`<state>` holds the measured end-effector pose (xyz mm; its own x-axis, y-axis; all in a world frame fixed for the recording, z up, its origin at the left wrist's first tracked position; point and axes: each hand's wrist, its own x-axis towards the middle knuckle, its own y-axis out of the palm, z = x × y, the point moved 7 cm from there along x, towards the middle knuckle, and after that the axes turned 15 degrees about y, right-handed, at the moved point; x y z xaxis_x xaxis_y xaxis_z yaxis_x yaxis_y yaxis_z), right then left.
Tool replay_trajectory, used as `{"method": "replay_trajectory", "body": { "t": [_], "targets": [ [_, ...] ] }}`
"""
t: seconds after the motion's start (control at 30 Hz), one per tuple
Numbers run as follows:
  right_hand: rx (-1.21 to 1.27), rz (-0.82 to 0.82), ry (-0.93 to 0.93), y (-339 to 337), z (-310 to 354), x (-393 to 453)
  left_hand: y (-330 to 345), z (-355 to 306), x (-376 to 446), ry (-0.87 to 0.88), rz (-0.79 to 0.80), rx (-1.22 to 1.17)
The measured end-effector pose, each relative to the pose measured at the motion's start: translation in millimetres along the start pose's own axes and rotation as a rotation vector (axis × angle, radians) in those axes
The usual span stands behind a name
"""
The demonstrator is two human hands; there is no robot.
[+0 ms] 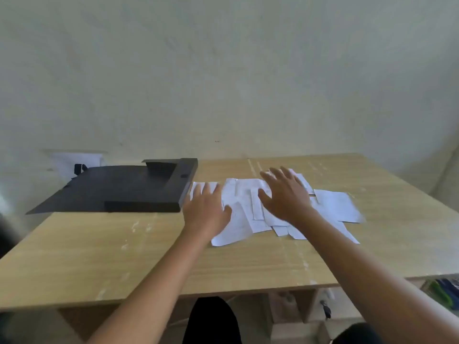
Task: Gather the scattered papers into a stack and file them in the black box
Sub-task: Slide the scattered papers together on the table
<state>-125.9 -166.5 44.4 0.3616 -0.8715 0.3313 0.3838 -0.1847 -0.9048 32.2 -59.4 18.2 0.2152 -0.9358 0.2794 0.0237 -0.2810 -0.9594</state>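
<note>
Just beside the black box [129,187] (lid flat), both hands spread empty over scattered papers [332,207].

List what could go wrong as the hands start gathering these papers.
The papers overlap unevenly, so the small slips could slide out of the stack. The rightmost sheet lies beyond the right hand and may get left behind. The left hand is close to the black box and could nudge it.
</note>
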Motion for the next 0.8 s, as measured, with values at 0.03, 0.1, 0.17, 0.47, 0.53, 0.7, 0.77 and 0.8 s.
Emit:
{"method": "replay_trajectory", "body": {
  "t": [0.03, 0.1, 0.17, 0.47, 0.53, 0.7, 0.77, 0.8],
  "targets": [
    [-0.045, 0.074, 0.029, 13, -8, -6, 9, -1, -6, -0.015, 0.038, -0.003],
    [-0.138, 0.211, 0.049, 42, -25, -14, 31, -3, -14, -0.035, 0.091, -0.014],
    [-0.174, 0.367, 0.097, 70, -41, -24, 53, -4, -16, -0.034, 0.137, -0.022],
    [-0.009, 0.315, 0.11, 102, -38, -5, 96, 1, 16, -0.006, 0.132, -0.121],
    [0.073, 0.258, 0.144, 104, -37, 1, 100, 3, 26, 0.004, 0.127, -0.154],
    [0.157, 0.082, 0.232, 107, -44, -1, 97, 40, 52, -0.071, 0.014, -0.307],
    [0.098, 0.073, 0.236, 113, -45, 0, 105, 59, 63, -0.139, 0.112, -0.392],
    [0.078, 0.083, 0.24, 114, -45, 0, 110, 64, 67, -0.15, 0.172, -0.373]
  ]
}}
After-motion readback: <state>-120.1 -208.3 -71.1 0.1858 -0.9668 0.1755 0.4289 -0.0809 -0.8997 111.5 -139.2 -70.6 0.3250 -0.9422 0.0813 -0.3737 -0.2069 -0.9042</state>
